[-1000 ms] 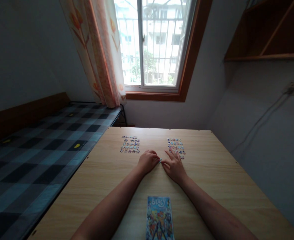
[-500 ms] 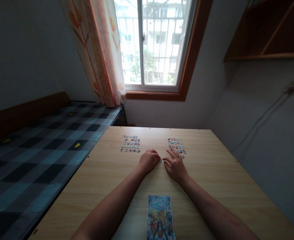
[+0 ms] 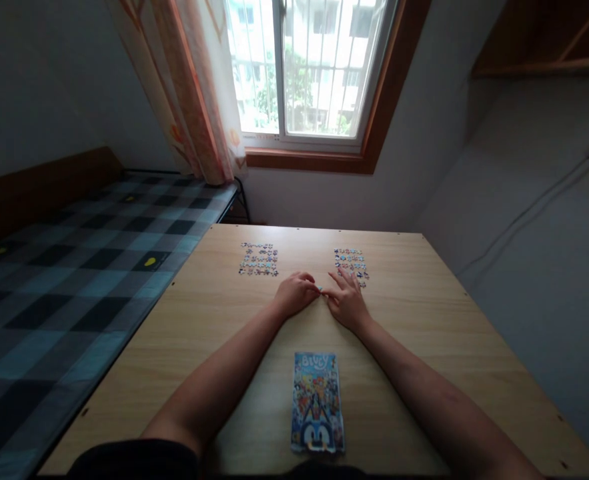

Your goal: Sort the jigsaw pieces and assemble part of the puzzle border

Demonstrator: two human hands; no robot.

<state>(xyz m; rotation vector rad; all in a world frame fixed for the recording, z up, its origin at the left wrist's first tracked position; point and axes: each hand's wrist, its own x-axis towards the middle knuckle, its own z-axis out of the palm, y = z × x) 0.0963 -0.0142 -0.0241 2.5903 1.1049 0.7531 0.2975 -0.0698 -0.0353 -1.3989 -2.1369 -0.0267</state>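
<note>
1. Piece (image 3: 320, 289), small and pale blue, sits mid-desk between a person's fingertips, its outline mostly hidden.
2. Left hand (image 3: 294, 295) has its fingertips gathered at the piece; whether they pinch it or only touch it cannot be told.
3. Right hand (image 3: 347, 300), fingers spread apart, points its thumb side at the piece, while its longer fingers reach the near edge of the right rows (image 3: 350, 258) of pieces.
4. Left rows (image 3: 259, 265) lie beyond the left hand, well apart from the right ones.
5. Sheet (image 3: 317, 403), printed "Bluey", lies between the forearms on the wooden desk (image 3: 199, 320).
6. Bed (image 3: 124, 247) with checked cover stands at left, below a flowered curtain (image 3: 189, 87) and a bright, barred window (image 3: 319, 73).
</note>
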